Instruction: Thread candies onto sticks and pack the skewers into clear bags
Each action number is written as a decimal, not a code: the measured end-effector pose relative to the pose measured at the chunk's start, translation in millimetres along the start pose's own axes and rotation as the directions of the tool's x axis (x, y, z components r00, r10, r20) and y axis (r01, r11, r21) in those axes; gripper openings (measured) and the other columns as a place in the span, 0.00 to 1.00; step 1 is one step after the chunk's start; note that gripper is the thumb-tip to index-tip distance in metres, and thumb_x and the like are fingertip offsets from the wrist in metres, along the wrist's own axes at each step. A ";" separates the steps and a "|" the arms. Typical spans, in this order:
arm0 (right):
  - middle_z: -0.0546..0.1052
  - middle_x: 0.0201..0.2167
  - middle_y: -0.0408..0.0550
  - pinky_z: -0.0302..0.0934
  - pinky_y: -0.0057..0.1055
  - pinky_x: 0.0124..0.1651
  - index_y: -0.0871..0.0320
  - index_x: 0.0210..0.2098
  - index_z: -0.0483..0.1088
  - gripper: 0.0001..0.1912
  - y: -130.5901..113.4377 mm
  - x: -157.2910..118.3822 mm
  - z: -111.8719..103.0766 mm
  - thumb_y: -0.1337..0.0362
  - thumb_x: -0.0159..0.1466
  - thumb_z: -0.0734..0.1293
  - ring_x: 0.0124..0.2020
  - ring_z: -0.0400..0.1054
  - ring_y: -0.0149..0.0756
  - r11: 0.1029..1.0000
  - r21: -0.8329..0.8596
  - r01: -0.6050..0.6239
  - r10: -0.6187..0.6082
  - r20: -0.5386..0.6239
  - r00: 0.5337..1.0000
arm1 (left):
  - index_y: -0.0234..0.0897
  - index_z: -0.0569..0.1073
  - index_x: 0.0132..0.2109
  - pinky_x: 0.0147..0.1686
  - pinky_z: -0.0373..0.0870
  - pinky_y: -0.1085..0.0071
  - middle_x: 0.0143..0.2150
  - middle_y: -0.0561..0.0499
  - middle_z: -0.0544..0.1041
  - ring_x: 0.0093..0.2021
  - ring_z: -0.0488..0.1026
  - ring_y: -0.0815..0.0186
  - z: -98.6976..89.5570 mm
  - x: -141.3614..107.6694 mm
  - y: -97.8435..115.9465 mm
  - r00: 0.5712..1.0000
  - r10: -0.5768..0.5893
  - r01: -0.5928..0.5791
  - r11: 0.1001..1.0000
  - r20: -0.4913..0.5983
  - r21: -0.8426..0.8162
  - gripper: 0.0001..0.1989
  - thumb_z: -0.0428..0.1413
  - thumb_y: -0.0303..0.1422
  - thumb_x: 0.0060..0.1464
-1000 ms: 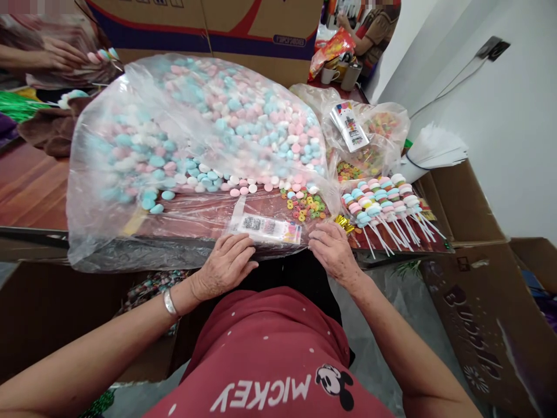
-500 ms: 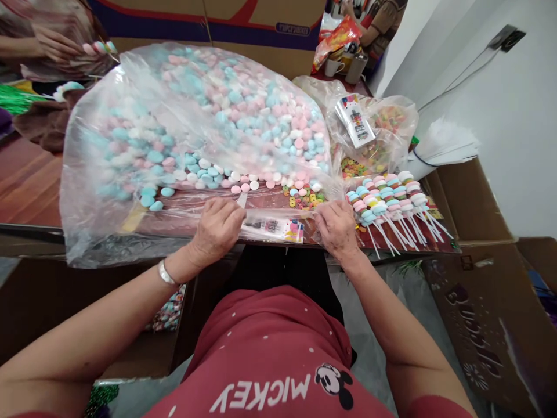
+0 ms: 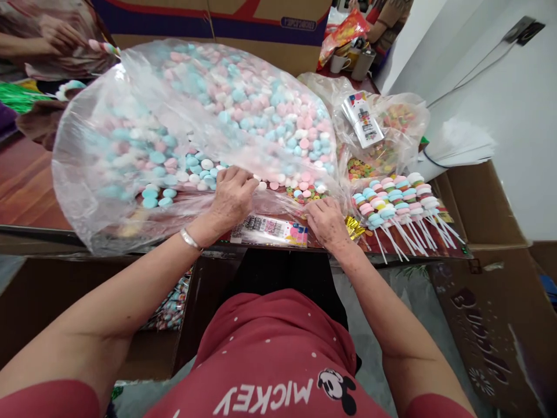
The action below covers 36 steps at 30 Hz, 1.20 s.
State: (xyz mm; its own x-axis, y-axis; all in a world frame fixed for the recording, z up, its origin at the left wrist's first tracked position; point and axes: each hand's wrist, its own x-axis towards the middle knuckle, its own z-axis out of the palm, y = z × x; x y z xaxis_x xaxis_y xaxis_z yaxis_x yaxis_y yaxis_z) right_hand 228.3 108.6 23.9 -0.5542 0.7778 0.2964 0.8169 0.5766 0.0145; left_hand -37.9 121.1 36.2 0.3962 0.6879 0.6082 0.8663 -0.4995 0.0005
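A large clear plastic bag (image 3: 261,148) full of pink, blue and white marshmallows lies across the table. At its near edge, my left hand (image 3: 232,196) is closed on the plastic film, fingertips among the loose marshmallows. My right hand (image 3: 325,222) grips the same edge further right, its fingers bent over the film beside small ring-shaped gummies (image 3: 301,194). Printed clear packets (image 3: 276,230) lie on the table between my hands. Just right of my right hand sits a bunch of gold ties (image 3: 354,227). Rows of marshmallow skewers (image 3: 395,200) on white sticks lie beyond it.
Another bag of gummy rings (image 3: 398,119) with printed packets (image 3: 364,120) on top stands at the back right. A co-worker's hands (image 3: 61,35) hold a skewer at the far left. Cardboard boxes (image 3: 474,325) flank the table; one below at left holds wrapped sweets (image 3: 172,305).
Both hands have lowered the bag's edge; my left hand has moved away from me and slightly right. The gold ties and more of the printed packets now show.
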 end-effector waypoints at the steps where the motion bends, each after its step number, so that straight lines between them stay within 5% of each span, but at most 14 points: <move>1: 0.77 0.41 0.55 0.55 0.40 0.52 0.61 0.43 0.74 0.11 -0.9 1.2 -0.5 0.68 0.68 0.60 0.45 0.61 0.47 1.000 0.019 -0.007 0.007 0.004 1.000 | 0.34 0.76 0.39 0.43 0.62 0.55 0.41 0.40 0.76 0.43 0.70 0.52 -7.0 -2.3 7.2 0.997 0.003 -0.005 1.000 -0.074 -0.030 0.10 0.50 0.23 0.58; 3: 0.76 0.42 0.56 0.55 0.41 0.53 0.61 0.46 0.73 0.12 -3.5 4.0 -2.1 0.67 0.68 0.60 0.46 0.62 0.48 0.997 0.068 -0.022 0.022 -0.003 1.000 | 0.35 0.76 0.40 0.43 0.64 0.57 0.41 0.42 0.76 0.42 0.70 0.55 -16.2 -8.4 23.6 0.990 0.090 -0.104 0.985 -0.108 -0.135 0.10 0.50 0.24 0.59; 5: 0.76 0.45 0.56 0.56 0.41 0.53 0.62 0.51 0.72 0.15 -6.5 6.2 -4.7 0.65 0.68 0.61 0.48 0.62 0.48 0.991 0.129 -0.020 0.025 -0.037 0.999 | 0.35 0.75 0.39 0.42 0.66 0.61 0.37 0.44 0.76 0.39 0.70 0.58 -16.6 -15.4 38.4 0.978 0.208 -0.203 0.940 -0.012 -0.274 0.10 0.48 0.25 0.61; 8: 0.75 0.48 0.57 0.55 0.40 0.56 0.64 0.56 0.68 0.19 -9.3 6.3 -9.5 0.62 0.68 0.62 0.50 0.61 0.48 0.988 0.156 0.025 -0.007 -0.115 0.993 | 0.34 0.75 0.41 0.42 0.68 0.61 0.38 0.43 0.77 0.40 0.71 0.57 -5.6 -22.8 48.3 0.979 0.172 -0.132 0.943 0.108 -0.304 0.11 0.48 0.27 0.63; 12: 0.76 0.43 0.54 0.52 0.38 0.54 0.61 0.46 0.73 0.13 -7.7 5.8 -14.3 0.63 0.70 0.60 0.46 0.61 0.44 0.997 0.023 0.080 -0.077 -0.109 0.991 | 0.34 0.76 0.45 0.45 0.67 0.57 0.43 0.40 0.78 0.44 0.71 0.53 8.9 -19.7 37.9 0.984 0.122 -0.099 0.980 0.127 -0.176 0.12 0.48 0.27 0.63; 15: 0.75 0.34 0.52 0.51 0.37 0.48 0.60 0.37 0.75 0.14 -4.1 14.6 -14.8 0.65 0.71 0.58 0.41 0.59 0.43 0.994 -0.106 0.013 -0.020 -0.063 0.998 | 0.34 0.75 0.46 0.50 0.66 0.52 0.51 0.37 0.76 0.52 0.69 0.49 17.2 -11.7 22.5 0.983 0.076 -0.053 0.989 0.167 -0.137 0.12 0.49 0.26 0.62; 21: 0.75 0.39 0.56 0.50 0.39 0.44 0.63 0.41 0.75 0.11 3.9 47.1 -14.3 0.70 0.68 0.60 0.43 0.59 0.47 0.963 -0.229 -0.142 0.148 0.007 0.989 | 0.35 0.78 0.45 0.51 0.66 0.49 0.55 0.36 0.74 0.56 0.67 0.45 28.1 -1.7 2.3 0.958 0.041 -0.022 0.997 0.283 -0.071 0.12 0.50 0.26 0.61; 25: 0.76 0.40 0.58 0.51 0.39 0.44 0.64 0.42 0.75 0.12 3.1 48.7 -18.6 0.71 0.67 0.60 0.44 0.61 0.48 0.968 -0.222 -0.118 0.139 0.079 0.987 | 0.34 0.79 0.39 0.52 0.67 0.50 0.51 0.37 0.76 0.53 0.69 0.47 21.9 -2.5 5.8 0.958 0.033 -0.014 0.998 0.286 -0.069 0.12 0.50 0.24 0.60; 31: 0.76 0.47 0.57 0.54 0.37 0.49 0.65 0.53 0.70 0.17 -5.1 33.3 -24.1 0.69 0.66 0.62 0.47 0.62 0.47 0.994 -0.105 -0.008 0.003 -0.053 0.999 | 0.33 0.78 0.40 0.52 0.68 0.55 0.50 0.38 0.76 0.51 0.70 0.51 3.3 -14.7 21.1 0.973 0.026 -0.002 0.994 0.229 -0.107 0.12 0.49 0.23 0.60; 36: 0.77 0.44 0.56 0.56 0.37 0.49 0.63 0.48 0.73 0.14 -16.0 44.4 -27.8 0.70 0.66 0.60 0.46 0.64 0.47 1.000 0.007 0.030 -0.029 -0.053 0.998 | 0.34 0.76 0.42 0.50 0.69 0.57 0.46 0.41 0.77 0.48 0.71 0.55 -9.2 -36.8 31.5 0.990 0.011 0.020 0.975 0.139 -0.223 0.11 0.49 0.24 0.62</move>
State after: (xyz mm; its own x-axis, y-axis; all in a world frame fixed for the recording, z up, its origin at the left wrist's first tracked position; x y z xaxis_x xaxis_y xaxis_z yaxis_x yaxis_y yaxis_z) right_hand 195.0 126.9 63.4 -0.5685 0.7463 0.3463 0.7991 0.6010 0.0165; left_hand -28.0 75.2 21.2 0.4445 0.7489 0.4915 0.7844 -0.5904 0.1902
